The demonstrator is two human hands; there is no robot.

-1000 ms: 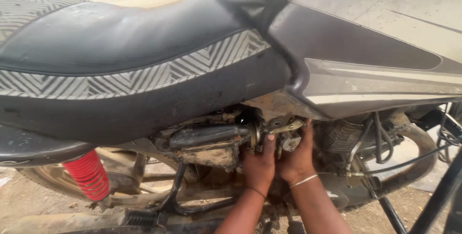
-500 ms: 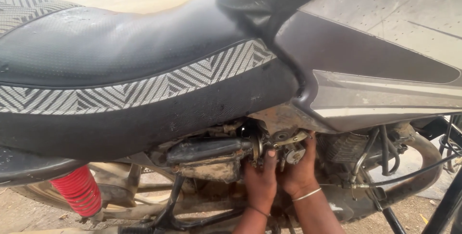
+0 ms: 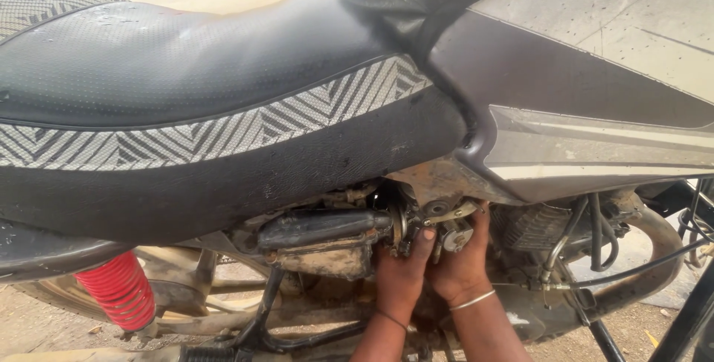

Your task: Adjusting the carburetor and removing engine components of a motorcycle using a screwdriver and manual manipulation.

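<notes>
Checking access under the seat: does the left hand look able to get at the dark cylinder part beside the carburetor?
Probably yes. The left hand is at the metal fitting right beside the dark cylinder, with open space below it. The seat overhangs above but does not block the side.

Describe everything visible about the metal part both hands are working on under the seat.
The carburetor is a small, grimy metal unit with a round silvery face and a flat bracket on top. It sits below the black seat, joined to a dusty black rubber duct on one side. The left hand and right hand cup it from beneath, fingers pressed against it.
</notes>
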